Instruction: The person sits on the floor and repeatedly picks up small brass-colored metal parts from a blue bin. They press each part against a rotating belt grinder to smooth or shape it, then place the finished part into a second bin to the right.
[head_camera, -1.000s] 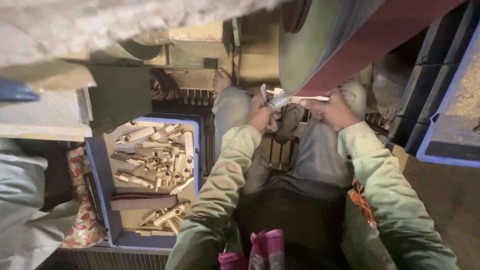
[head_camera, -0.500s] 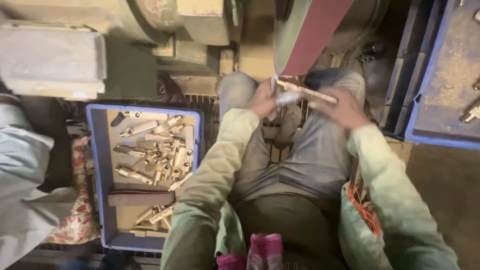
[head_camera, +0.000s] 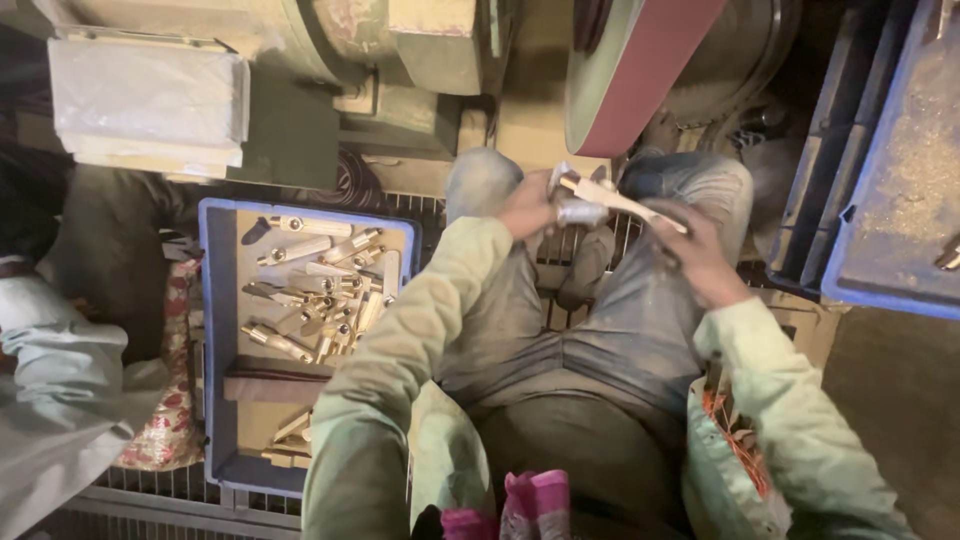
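Both hands meet over the knees, just below the red sanding belt (head_camera: 640, 75): the left hand (head_camera: 530, 205) is closed around the stubby cylindrical end of a long pale metal fitting (head_camera: 610, 198), while the right hand (head_camera: 700, 255) grips its far, thinner end, so the piece spans the gap between them at a slant. Compared with half a second ago the fitting sits a little lower and further from the belt's edge, and the right hand has slid down and outward along it (the head has also tipped, which accounts for some of the shift), so the piece reads as held off the abrasive at this instant instead of pressed against it. To the left of the left arm lies a blue crate (head_camera: 212, 330) with a heap of similar brass-coloured fittings (head_camera: 315, 300) in its upper part and a few more at its near end. Beyond the right hand, a second blue tray (head_camera: 900, 220) dusted with filings stands well apart. Another person's pale sleeve (head_camera: 60, 380) shows at the far left.
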